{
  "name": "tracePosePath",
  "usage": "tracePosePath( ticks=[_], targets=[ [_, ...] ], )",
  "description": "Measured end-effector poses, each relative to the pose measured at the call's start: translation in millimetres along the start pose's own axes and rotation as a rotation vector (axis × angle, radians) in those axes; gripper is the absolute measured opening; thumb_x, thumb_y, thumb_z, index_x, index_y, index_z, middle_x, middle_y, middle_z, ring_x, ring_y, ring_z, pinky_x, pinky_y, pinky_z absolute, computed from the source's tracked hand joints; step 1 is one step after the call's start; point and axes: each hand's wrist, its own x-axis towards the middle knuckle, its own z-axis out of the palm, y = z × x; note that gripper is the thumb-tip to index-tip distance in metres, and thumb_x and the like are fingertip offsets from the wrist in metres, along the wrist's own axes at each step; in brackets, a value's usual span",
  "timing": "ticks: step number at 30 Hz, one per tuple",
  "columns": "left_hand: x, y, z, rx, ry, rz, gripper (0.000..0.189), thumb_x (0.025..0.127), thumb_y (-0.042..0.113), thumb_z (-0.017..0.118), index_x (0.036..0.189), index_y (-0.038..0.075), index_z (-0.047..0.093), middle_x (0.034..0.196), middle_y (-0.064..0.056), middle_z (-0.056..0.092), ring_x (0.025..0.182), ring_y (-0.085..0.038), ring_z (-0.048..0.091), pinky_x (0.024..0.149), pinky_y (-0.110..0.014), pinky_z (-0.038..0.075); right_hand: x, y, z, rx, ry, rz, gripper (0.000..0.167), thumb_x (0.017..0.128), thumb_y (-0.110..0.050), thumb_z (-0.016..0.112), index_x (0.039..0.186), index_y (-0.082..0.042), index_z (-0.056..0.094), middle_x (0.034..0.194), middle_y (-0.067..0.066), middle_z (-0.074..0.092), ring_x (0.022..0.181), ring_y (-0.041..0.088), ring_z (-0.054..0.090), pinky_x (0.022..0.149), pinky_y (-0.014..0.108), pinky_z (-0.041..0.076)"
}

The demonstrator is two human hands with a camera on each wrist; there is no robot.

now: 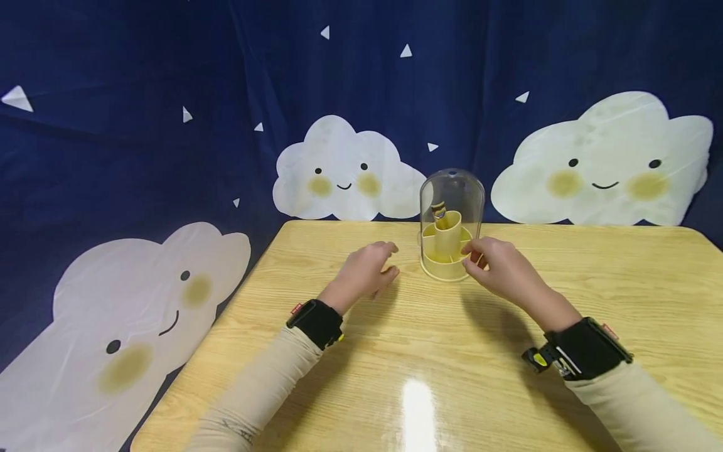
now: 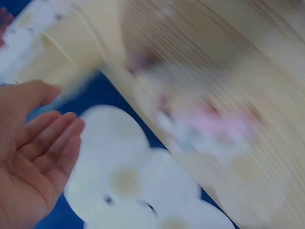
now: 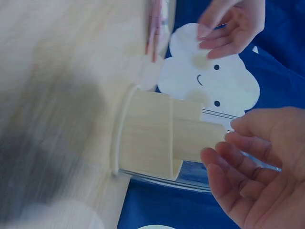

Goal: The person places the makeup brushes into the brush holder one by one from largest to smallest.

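A pale yellow holder (image 1: 447, 271) with several compartments and a taller central cup stands at the table's far side under a clear domed cover (image 1: 465, 194). A small brown-and-yellow item (image 1: 439, 211) shows inside, in the middle cup. Close to the holder's right side, my right hand (image 1: 499, 263) has its fingers loosely bent; whether the fingertips touch the cover I cannot tell. Left of the holder and apart from it, my left hand (image 1: 364, 267) holds nothing, its fingers relaxed. The left wrist view shows that palm (image 2: 33, 176) with nothing in it.
The wooden table (image 1: 361, 376) ends just behind the holder at a dark blue curtain (image 1: 361, 75) with white clouds. A pink patch (image 2: 214, 124) shows blurred on the tabletop in the left wrist view; I cannot tell what it is.
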Motion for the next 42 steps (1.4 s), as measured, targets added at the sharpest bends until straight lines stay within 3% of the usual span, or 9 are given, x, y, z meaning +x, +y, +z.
tracePosePath(
  ticks=[5, 9, 13, 17, 21, 32, 38, 42],
  targets=[
    [-13.0, -46.8, -7.0, -0.020, 0.045, -0.134, 0.032, 0.096, 0.013, 0.069, 0.125, 0.000, 0.064, 0.113, -0.016, 0.071, 0.101, -0.027, 0.070, 0.083, -0.036, 0.058, -8.1, 1.8, 4.6, -0.026, -0.016, -0.056, 0.011, 0.089, -0.004, 0.068, 0.098, 0.002, 0.071, 0.080, 0.005, 0.066, 0.074, 0.022, 0.062, 0.066, 0.038, 0.052],
    [-20.0, -73.0, -6.1, 0.000, -0.034, -0.222, 0.031, 0.096, 0.014, 0.070, 0.123, -0.001, 0.066, 0.109, -0.015, 0.071, 0.098, -0.027, 0.068, 0.083, -0.038, 0.057, -14.8, 2.6, 5.5, -0.039, -0.026, -0.059, 0.010, 0.088, -0.004, 0.068, 0.096, 0.001, 0.071, 0.078, 0.004, 0.064, 0.072, 0.022, 0.061, 0.065, 0.037, 0.051],
    [-23.9, -84.8, -1.4, -0.028, -0.113, -0.277, 0.030, 0.094, 0.019, 0.072, 0.117, 0.001, 0.069, 0.104, -0.012, 0.071, 0.093, -0.025, 0.067, 0.082, -0.038, 0.056, -19.5, 3.6, 5.7, -0.043, -0.031, -0.069, 0.010, 0.087, -0.004, 0.068, 0.095, 0.001, 0.071, 0.077, 0.003, 0.063, 0.071, 0.022, 0.061, 0.064, 0.036, 0.051],
    [-22.5, -87.6, 4.6, -0.152, -0.140, -0.325, 0.028, 0.091, 0.020, 0.077, 0.110, 0.001, 0.071, 0.096, -0.009, 0.069, 0.087, -0.022, 0.063, 0.081, -0.035, 0.054, -22.4, 4.8, 5.4, -0.039, -0.021, -0.083, 0.009, 0.087, -0.004, 0.069, 0.095, 0.000, 0.071, 0.076, 0.002, 0.063, 0.071, 0.021, 0.061, 0.063, 0.035, 0.050],
    [-21.2, -86.4, 11.0, -0.218, -0.139, -0.349, 0.023, 0.088, 0.016, 0.079, 0.104, 0.001, 0.072, 0.090, -0.008, 0.069, 0.082, -0.020, 0.062, 0.078, -0.033, 0.053, -26.4, 5.9, 6.1, -0.029, -0.025, -0.082, 0.009, 0.087, -0.003, 0.070, 0.095, 0.001, 0.070, 0.075, 0.001, 0.063, 0.070, 0.019, 0.061, 0.062, 0.034, 0.050],
    [-25.9, -78.9, 14.9, -0.224, -0.104, -0.411, 0.014, 0.085, 0.010, 0.081, 0.092, 0.001, 0.073, 0.082, -0.005, 0.068, 0.075, -0.017, 0.059, 0.069, -0.028, 0.051, -34.9, 7.1, 10.2, 0.011, -0.055, -0.035, 0.007, 0.089, -0.004, 0.070, 0.095, 0.000, 0.072, 0.077, 0.002, 0.064, 0.070, 0.017, 0.060, 0.062, 0.032, 0.050],
    [-24.2, -75.7, 11.6, -0.185, -0.132, -0.438, 0.016, 0.084, 0.012, 0.080, 0.072, 0.005, 0.071, 0.070, 0.001, 0.060, 0.067, -0.015, 0.053, 0.062, -0.025, 0.045, -37.0, 8.1, 8.5, 0.019, -0.051, -0.012, 0.006, 0.090, -0.005, 0.071, 0.095, -0.002, 0.072, 0.078, 0.001, 0.065, 0.071, 0.015, 0.060, 0.063, 0.032, 0.050],
    [-22.9, -73.1, 11.5, -0.170, -0.165, -0.479, 0.019, 0.084, 0.014, 0.080, 0.069, 0.006, 0.072, 0.067, 0.002, 0.060, 0.066, -0.014, 0.055, 0.063, -0.026, 0.047, -38.9, 8.8, 9.2, 0.027, -0.046, -0.008, 0.007, 0.090, -0.005, 0.071, 0.095, -0.001, 0.072, 0.079, 0.002, 0.066, 0.072, 0.015, 0.060, 0.064, 0.033, 0.051]
  ],
)
